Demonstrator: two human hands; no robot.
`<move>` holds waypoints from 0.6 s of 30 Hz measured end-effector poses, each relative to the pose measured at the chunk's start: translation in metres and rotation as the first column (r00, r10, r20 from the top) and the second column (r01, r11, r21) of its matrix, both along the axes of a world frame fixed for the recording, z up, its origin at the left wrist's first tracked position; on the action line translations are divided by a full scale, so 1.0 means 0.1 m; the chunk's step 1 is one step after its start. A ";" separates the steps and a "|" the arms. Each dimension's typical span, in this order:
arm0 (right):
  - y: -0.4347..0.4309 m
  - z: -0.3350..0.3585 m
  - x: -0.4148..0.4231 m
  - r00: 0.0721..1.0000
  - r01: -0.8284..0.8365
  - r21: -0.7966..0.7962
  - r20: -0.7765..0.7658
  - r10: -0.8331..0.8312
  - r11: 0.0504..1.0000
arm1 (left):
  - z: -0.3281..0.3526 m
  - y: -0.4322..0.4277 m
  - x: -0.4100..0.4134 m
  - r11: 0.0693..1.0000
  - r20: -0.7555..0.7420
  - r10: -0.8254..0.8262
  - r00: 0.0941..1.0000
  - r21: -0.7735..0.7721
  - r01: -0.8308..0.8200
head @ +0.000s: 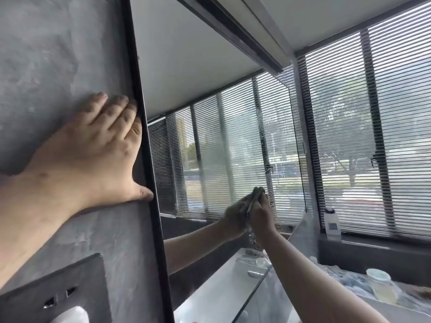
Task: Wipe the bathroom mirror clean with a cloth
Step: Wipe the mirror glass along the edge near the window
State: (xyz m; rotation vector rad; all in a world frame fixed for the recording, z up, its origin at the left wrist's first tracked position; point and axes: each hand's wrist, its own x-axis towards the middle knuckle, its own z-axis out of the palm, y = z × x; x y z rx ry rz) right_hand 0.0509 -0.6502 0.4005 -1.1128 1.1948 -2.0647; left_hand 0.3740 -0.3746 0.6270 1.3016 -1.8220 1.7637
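Mirror fills mid-frame, dark-framed, grey wall left, blinds right.
Left hand lies flat-fingered on wall; right hand seemingly grips cloth against glass.

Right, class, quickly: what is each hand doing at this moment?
Left hand: open, flat on the grey wall beside the mirror.
Right hand: grips the cloth against the mirror.

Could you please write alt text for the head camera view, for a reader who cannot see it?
A person's right hand presses a crumpled cloth against a black-framed mirror that reflects slatted window blinds. Their left hand lies flat on the grey wall at the mirror's edge.
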 end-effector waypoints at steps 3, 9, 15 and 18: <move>1.18 0.72 0.47 0.999 -0.027 -0.128 -0.036 0.022 0.991 | -0.03 0.01 -0.01 1.000 -0.007 0.007 1.000 0.015 -0.007; 1.45 0.99 0.64 0.981 -0.071 -0.170 -0.189 0.038 0.983 | -0.05 0.04 -0.02 1.000 0.004 0.003 1.000 0.007 -0.003; 1.41 0.09 0.52 0.924 0.060 -0.005 -0.377 -0.058 0.998 | -0.09 0.04 -0.02 1.000 -0.001 -0.004 1.000 0.003 0.004; 0.82 -0.72 0.17 0.958 0.062 0.100 -0.285 -0.031 0.993 | -0.10 0.04 -0.02 1.000 -0.009 -0.005 1.000 -0.002 0.005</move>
